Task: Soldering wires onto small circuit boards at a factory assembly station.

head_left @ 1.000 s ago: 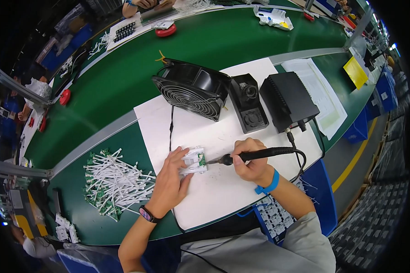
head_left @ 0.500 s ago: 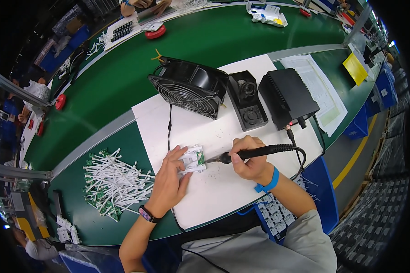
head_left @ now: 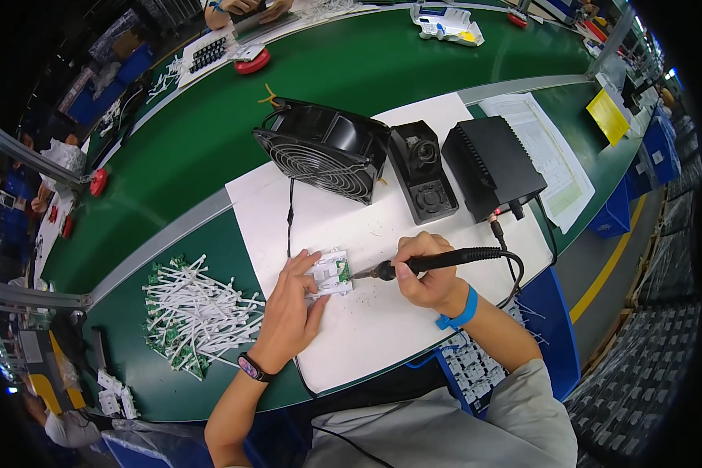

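Note:
On the white work sheet (head_left: 351,351) lies a small white plastic housing (head_left: 325,274) with a green circuit board (head_left: 344,271) at its right end. My left hand (head_left: 290,300), with a watch on its wrist, grips the housing's left side. In my right hand (head_left: 427,271) is a soldering iron (head_left: 468,256), held like a pen; a blue strap circles that wrist. The iron's tip points left and meets the board's right edge, though whether it touches is too fine to tell.
A black fan (head_left: 327,148), a soldering iron stand (head_left: 425,171) and a black soldering station (head_left: 495,168) stand behind the hands. At left lies a pile of white cables with green boards (head_left: 199,312). Behind runs a green conveyor belt (head_left: 187,168); a blue bin (head_left: 550,327) holds housings at right.
Things on the green belt, such as the red round piece and the white tray, have shifted left. My hands, the housing and the soldering iron have hardly moved.

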`<state>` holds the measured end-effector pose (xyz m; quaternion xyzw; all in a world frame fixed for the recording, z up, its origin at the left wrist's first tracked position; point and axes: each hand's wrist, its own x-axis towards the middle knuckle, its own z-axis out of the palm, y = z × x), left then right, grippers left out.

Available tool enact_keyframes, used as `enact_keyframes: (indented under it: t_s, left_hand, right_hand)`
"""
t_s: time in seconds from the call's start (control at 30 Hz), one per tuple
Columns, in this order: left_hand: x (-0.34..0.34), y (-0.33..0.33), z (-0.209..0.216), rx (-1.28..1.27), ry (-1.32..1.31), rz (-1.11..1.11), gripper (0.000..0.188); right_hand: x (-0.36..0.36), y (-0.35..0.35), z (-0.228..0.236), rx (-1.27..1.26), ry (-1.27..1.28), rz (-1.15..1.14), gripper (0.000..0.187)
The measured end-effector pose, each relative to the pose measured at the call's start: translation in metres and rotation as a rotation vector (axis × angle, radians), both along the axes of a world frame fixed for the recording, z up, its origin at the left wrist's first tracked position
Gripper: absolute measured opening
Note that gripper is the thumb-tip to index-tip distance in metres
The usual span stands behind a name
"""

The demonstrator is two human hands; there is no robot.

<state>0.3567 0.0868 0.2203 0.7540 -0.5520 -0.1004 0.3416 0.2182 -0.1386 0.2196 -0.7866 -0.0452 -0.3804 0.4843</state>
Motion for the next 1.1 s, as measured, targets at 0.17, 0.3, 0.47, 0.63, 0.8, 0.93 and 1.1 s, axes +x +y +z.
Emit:
enact_keyframes:
  t_s: [0.17,0.3,0.47,0.63,0.8,0.93,1.1]
  left_hand:
    - [-0.0007,0.0002,-0.0005,-0.010,0.046,0.014,0.033]
    - [-0.0005,0.0003,-0.0005,-0.007,0.041,0.012,0.033]
    - [0.0003,0.0008,-0.0007,0.001,-0.002,0.000,0.035]
    - [0.0001,0.0007,-0.0017,-0.007,0.024,0.008,0.033]
    - [0.0006,0.0004,-0.0007,-0.015,-0.023,-0.003,0.037]
    - [-0.0011,0.0020,0.0001,-0.004,-0.066,0.015,0.040]
    - [-0.0060,0.0017,-0.0054,-0.004,-0.193,0.073,0.038]
  right_hand:
    - [-0.0001,-0.0003,0.0004,-0.007,-0.030,-0.022,0.017]
    - [0.0000,-0.0001,0.0006,-0.022,-0.014,-0.010,0.017]
    - [0.0002,0.0010,-0.0007,0.018,0.002,0.016,0.018]
    - [0.0001,0.0011,-0.0017,0.025,0.010,0.004,0.017]
    - [0.0008,-0.0007,-0.0015,-0.014,-0.045,-0.045,0.016]
    - [0.0010,-0.0012,-0.0015,-0.017,-0.074,-0.078,0.015]
    - [0.0001,-0.0007,-0.0030,0.017,-0.114,-0.155,0.015]
